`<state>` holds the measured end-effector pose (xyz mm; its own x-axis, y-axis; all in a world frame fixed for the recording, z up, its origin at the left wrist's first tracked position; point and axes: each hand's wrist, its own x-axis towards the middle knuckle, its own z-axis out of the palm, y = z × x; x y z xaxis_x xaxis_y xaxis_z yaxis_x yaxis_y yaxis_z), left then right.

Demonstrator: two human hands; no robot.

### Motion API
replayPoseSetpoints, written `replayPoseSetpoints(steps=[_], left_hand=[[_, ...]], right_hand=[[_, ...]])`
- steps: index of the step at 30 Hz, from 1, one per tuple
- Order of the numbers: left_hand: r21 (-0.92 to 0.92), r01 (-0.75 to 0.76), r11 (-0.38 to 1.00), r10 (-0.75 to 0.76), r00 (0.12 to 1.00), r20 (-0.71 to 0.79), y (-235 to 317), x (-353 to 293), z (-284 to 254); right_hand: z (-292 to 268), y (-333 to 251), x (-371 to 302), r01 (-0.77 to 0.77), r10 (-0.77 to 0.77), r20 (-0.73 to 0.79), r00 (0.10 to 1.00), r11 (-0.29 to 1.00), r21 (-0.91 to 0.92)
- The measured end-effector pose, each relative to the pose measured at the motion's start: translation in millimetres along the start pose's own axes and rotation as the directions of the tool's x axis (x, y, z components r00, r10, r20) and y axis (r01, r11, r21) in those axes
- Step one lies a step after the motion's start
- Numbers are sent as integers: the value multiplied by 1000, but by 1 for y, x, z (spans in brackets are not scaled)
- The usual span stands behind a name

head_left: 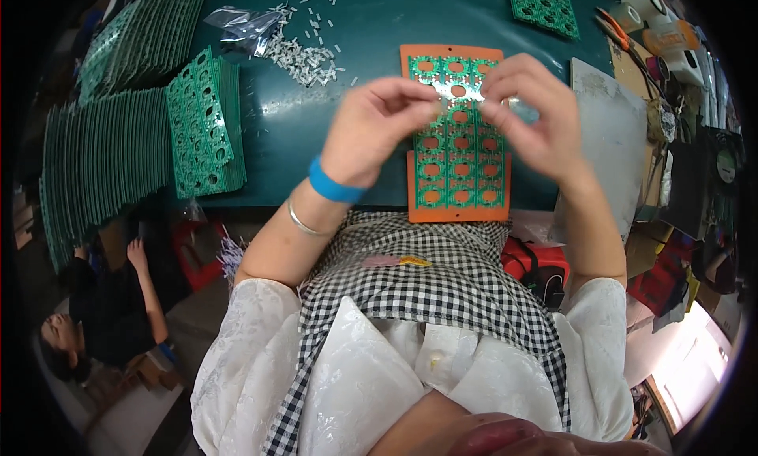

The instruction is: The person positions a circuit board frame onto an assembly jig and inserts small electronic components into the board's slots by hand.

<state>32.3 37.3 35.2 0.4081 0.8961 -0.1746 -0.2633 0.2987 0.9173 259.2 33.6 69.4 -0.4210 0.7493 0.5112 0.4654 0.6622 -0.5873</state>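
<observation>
A green circuit board panel (461,144) with rows of oval cutouts lies on an orange plate (458,215) at the table's near edge. Above its upper left side is my left hand (379,120), thumb and forefinger pinched together; whatever they grip is too small to make out. My right hand (541,112) curls over the panel's upper right side, its fingertips close to the thumb. Anything between them is also hidden or too small to name. A blue band (335,183) and a bangle (298,219) circle my left wrist and forearm.
Small white parts (308,61) lie heaped beside a plastic bag (241,26). Stacked green panels (106,164) stand at the left; another panel (545,6) lies far right. A grey sheet (608,132), pliers (614,30) and spools (647,2) sit right. A person (110,314) is at lower left.
</observation>
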Motion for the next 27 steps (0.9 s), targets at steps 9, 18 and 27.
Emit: replayPoseSetpoints(steps=[9,18,27], left_hand=[[992,-46,117,440,898,-10,-14,29,-76],[981,-169,91,405,906,119,-12,34,-76],[985,-157,68,386,915,119,-10,33,-75]], right_hand=[[-2,76,-26,-412,409,64,910,911,31],[2,78,-30,-364,365,53,930,931,-19],[-1,72,-25,-365,380,105,919,920,-143]])
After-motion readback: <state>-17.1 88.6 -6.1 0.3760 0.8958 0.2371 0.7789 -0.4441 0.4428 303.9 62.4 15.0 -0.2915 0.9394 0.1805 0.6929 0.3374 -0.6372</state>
